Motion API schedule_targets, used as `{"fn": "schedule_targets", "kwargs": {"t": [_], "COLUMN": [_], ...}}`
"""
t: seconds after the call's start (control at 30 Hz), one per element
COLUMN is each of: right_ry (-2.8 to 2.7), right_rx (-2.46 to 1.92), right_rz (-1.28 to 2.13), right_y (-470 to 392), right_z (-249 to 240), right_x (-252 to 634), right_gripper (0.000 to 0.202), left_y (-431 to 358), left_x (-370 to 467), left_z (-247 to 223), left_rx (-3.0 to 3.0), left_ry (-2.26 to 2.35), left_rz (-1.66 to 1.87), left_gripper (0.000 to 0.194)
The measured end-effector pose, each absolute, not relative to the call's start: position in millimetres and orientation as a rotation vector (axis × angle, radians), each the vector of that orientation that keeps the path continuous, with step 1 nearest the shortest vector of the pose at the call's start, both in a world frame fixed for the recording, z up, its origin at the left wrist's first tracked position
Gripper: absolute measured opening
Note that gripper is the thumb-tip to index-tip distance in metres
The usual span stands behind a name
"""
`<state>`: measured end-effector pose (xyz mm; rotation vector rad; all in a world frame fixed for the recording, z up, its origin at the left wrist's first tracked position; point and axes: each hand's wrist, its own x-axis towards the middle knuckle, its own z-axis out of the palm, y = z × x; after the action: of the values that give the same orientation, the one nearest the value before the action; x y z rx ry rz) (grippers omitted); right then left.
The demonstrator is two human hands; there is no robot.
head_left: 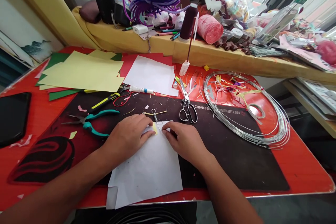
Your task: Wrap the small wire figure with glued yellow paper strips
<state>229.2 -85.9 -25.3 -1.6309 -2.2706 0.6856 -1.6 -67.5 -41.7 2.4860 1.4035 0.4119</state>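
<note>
A sheet of white paper (147,171) lies on the dark desk mat, one lower corner folded. My left hand (131,133) rests over its upper left edge, thumb and forefinger closed about a small yellow paper piece (155,128). Across the top edge, my right hand (183,140) has its fingertips pinched together beside the wire; what they hold is hidden. Between both hands stands out a twisted wire piece (155,116) with a loop at its top and thin ends spreading onto the paper. A thin yellowish strip (161,112) crosses behind it.
Left of my hands lie teal pliers (89,122), a yellow-black tool (105,100) and a phone (14,119). Scissors (187,103) and a wire coil (280,129) are to the right. Behind are yellow sheets (86,71), a glue tube (141,90) and a small bottle (184,68).
</note>
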Motion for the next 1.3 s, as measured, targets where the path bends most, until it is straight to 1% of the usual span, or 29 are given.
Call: {"fn": "schedule_targets", "kwargs": {"t": [0.27,0.8,1.3], "right_ry": [-2.285,-2.311,-2.318], "right_rx": [-1.620,-1.592,-1.604], "right_rz": [0.712,0.698,0.700], "right_y": [-87.5,-87.8,-88.5], "right_z": [-20.7,-21.9,-20.2], "right_x": [229.1,228.7,228.5], "right_gripper": [0.017,0.016,0.016], "left_y": [-69.3,-68.9,-68.5], "left_x": [-1.4,2.1,1.8], "left_z": [-36.7,-45.0,-41.6], "left_rx": [2.481,2.515,2.458], "left_ry": [1.405,1.357,1.355], "left_rz": [0.444,0.507,0.508], "left_gripper": [0.015,0.015,0.017]}}
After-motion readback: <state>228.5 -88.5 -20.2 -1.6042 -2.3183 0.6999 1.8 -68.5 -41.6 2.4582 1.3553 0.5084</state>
